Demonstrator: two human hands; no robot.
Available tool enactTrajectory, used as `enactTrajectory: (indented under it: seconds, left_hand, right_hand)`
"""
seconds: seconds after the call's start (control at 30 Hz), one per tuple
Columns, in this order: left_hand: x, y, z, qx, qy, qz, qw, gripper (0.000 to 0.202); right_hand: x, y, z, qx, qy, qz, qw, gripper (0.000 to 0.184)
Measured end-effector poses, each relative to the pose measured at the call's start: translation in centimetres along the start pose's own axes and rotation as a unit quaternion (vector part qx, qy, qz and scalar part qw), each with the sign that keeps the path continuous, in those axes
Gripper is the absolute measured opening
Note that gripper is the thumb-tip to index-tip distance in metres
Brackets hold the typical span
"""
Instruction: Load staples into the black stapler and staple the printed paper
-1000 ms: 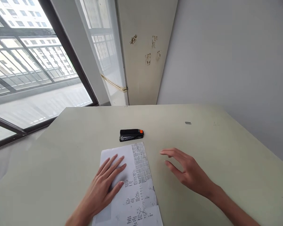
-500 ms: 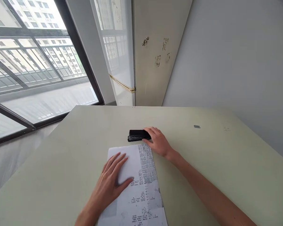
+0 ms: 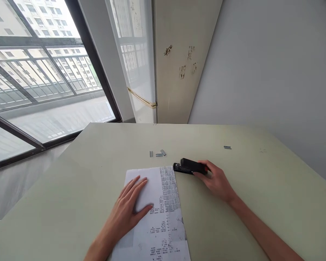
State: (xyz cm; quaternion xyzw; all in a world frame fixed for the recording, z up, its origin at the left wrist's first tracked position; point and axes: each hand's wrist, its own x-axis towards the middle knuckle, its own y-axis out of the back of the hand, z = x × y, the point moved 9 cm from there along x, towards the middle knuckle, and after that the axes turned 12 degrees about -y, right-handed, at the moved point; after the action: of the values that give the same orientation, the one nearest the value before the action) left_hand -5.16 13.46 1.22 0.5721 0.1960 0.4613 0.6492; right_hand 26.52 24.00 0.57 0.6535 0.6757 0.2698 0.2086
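Note:
A printed sheet of paper (image 3: 163, 214) lies on the pale green table (image 3: 260, 203) in front of me. My left hand (image 3: 130, 206) rests flat on its left half, fingers spread. My right hand (image 3: 216, 179) grips the rear of a black stapler (image 3: 188, 166) with a red end, just right of the paper's top corner. The stapler's nose points left toward the sheet. Three short strips of staples (image 3: 157, 154) lie on the table behind the paper.
Another staple strip (image 3: 227, 147) lies farther right near the back. A cream cabinet (image 3: 176, 61) stands behind the table's far edge, a grey wall to the right and a large window (image 3: 40, 72) to the left.
My right hand reached to the stapler behind the paper, took hold of it and carried it right and nearer. Staple strips now show where the stapler lay. My left hand stayed on the paper.

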Motion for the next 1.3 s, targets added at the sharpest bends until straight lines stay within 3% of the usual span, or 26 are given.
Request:
enactTrajectory:
  seconds: [0.1, 0.23, 0.43, 0.63, 0.8, 0.9, 1.1, 1.3]
  left_hand:
    - [0.5, -0.1, -0.3, 0.003, -0.008, -0.004, 1.0, 0.078]
    - [1.7, -0.2, -0.7, 0.006, -0.007, -0.028, 1.0, 0.076]
    - [3.2, 0.0, -1.0, 0.015, -0.023, -0.046, 0.999, 0.07]
    - [4.3, 0.5, -1.1, 0.004, -0.019, -0.054, 0.998, 0.063]
    - [7.2, 1.3, -2.2, -0.058, 0.063, 0.036, 0.996, 0.032]
    - [9.8, 0.8, -4.1, -0.033, 0.122, 0.067, 0.99, 0.028]
    - [14.1, 0.0, -7.4, 0.048, 0.201, 0.071, 0.976, 0.034]
    - [15.0, 0.4, -8.3, 0.079, 0.233, 0.037, 0.969, 0.03]
  right_hand:
    - [-1.9, 2.2, 3.0, -0.018, -0.047, -0.001, 0.999, 0.042]
    - [-4.0, 4.0, 5.2, -0.028, -0.089, -0.013, 0.996, 0.041]
    - [-5.6, 5.5, 6.0, -0.026, -0.114, -0.033, 0.993, 0.038]
    - [-6.1, 6.0, 6.2, -0.01, -0.097, -0.042, 0.994, 0.035]
    - [-6.3, 5.8, 6.1, 0.0, -0.077, -0.041, 0.996, 0.033]
    - [-6.3, 5.9, 5.6, 0.001, -0.069, -0.036, 0.997, 0.034]
    - [-6.1, 6.1, 5.5, 0.029, -0.09, -0.047, 0.994, 0.041]
    - [-6.1, 6.1, 5.6, 0.061, -0.075, -0.054, 0.994, 0.046]
